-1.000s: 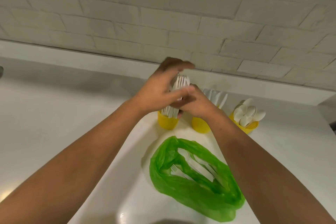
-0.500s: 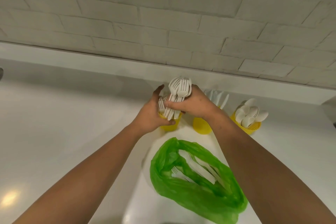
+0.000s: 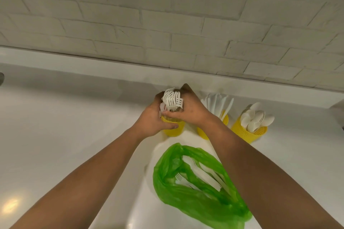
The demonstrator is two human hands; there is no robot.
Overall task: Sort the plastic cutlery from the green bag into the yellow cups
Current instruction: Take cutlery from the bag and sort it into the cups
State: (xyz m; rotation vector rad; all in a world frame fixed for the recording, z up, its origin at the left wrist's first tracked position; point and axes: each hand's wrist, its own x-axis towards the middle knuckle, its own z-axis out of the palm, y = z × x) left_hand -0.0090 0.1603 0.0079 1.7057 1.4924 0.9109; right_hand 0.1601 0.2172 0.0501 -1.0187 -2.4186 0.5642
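right hand: fingers curled round a bunch of white plastic forks, thumb across the near side, pinching the handles together just above the rim of the left yellow cup. tines fan out upward and point away from the camera. lower ends of the handles sit inside the cup.

left hand: wrapped round the same cup from its left side, thumb lying across the front wall, fingers going behind. whether those fingers also touch the forks: cannot tell, hidden.

cups: three in a row near the back of the white counter. middle yellow cup holds white knives, standing up, partly covered by the right forearm. right yellow cup has a ribbed wall, leans toward the right and holds white spoons, bowls up.

green bag: lies open on the counter nearer the camera, between the forearms, well apart from the cups. inside it, remaining cutlery: at least one fork and several long white handles, lying flat.

background: white brick wall above the counter's back ledge.
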